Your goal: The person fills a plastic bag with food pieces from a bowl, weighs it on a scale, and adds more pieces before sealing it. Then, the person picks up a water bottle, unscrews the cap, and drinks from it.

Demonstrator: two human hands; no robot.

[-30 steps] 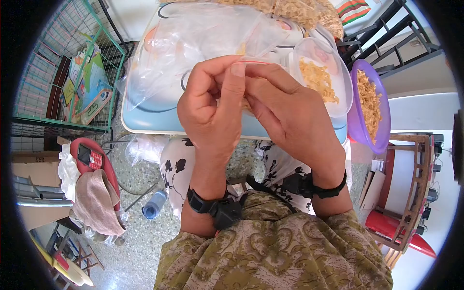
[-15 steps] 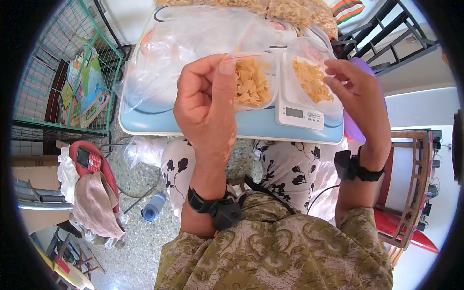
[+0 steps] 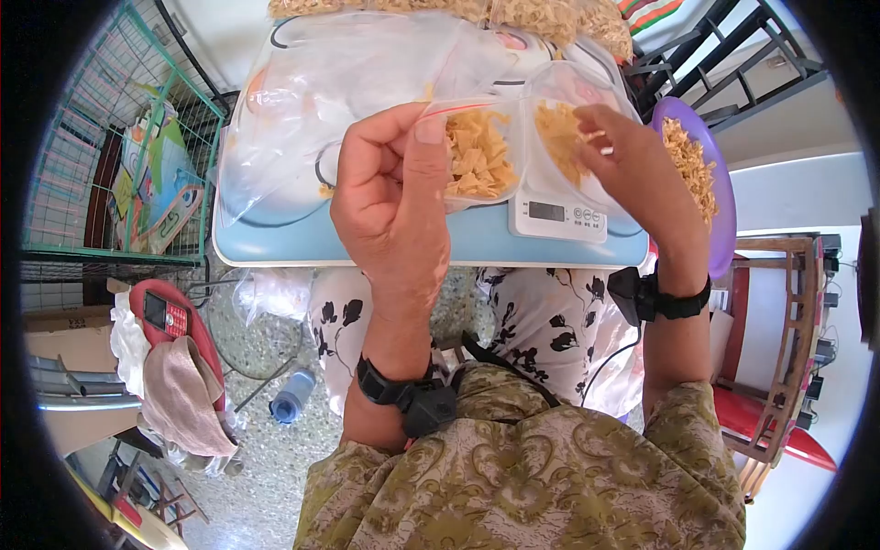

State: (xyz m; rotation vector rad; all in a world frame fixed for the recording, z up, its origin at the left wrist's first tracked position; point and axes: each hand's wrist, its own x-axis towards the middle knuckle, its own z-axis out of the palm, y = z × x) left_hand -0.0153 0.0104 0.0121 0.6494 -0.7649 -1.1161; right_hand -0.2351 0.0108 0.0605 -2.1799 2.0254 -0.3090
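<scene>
Left hand point(image 3: 394, 192): thumb and forefinger pinched on the red-striped top edge of a small bag point(image 3: 478, 158), which is full of yellow chips and held up just over the light-blue surface point(image 3: 367, 246). Right hand point(image 3: 632, 170): fingers bunched narrow, tips down in the clear tub point(image 3: 561, 96) of shredded snack on the scale point(image 3: 559, 217); can't tell if it grips anything. The bag is just left of the tub, touching or nearly so. A purple bowl point(image 3: 724, 215) of the same snack sits at the right edge, partly behind the right hand. Big clear bags point(image 3: 348, 78) lie on the far left of the surface. Blue bottle point(image 3: 293, 396) on the floor.
</scene>
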